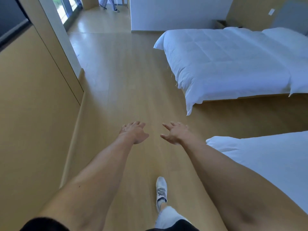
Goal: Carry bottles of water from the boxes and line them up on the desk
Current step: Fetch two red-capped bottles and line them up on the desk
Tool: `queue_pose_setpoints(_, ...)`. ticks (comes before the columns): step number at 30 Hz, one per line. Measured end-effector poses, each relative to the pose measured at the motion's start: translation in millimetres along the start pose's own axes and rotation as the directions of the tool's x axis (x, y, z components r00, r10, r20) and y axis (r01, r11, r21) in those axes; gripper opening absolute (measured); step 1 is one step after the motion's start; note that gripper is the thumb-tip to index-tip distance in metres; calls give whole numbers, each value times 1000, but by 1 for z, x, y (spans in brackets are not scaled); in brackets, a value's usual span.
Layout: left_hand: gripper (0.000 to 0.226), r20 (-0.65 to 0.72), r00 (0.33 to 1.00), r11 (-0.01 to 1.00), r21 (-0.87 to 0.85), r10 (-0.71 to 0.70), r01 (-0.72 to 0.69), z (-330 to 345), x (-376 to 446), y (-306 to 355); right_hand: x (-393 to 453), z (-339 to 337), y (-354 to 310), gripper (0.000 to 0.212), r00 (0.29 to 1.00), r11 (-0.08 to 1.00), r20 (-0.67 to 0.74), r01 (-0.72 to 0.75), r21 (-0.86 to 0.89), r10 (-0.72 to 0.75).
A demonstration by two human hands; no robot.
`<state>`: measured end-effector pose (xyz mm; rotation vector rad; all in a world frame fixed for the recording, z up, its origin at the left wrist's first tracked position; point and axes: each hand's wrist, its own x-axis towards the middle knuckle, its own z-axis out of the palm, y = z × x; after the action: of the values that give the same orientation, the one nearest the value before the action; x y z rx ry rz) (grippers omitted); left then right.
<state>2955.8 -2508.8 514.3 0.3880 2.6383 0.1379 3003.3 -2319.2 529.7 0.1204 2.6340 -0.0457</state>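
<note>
Basically a bedroom: pale wood floor fills the frame centre, tan wall panels at left, one white bed upper right, another white bed lower right. Left hand and right hand reach forward mid-frame, fingers loosely spread, holding nothing. White sneaker at bottom centre. Another person's legs at top. No bottles, boxes or desk in view

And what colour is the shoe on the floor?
White, with grey laces; the shoe shows in the head view, stepping on the tan wooden floor.
</note>
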Motion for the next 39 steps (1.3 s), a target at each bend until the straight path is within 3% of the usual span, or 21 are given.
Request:
queue_pose_setpoints(9, 66, -69, 994, 997, -24, -79, 78, -106, 166, -4, 176, -108, 27, 70, 997, 997, -28, 75, -18, -76)
queue_pose_setpoints(19, 63, -80, 985, 982, -119, -154, 144, -180, 309, -49, 338, -196, 0, 65, 987, 986, -30, 160, -37, -161)
queue_pose_setpoints(39, 61, -59, 998, 995, -98, -27, 21, -397, 673, -191, 689, -408, -81, 61, 999, 994, -31, -25, 105, 29)
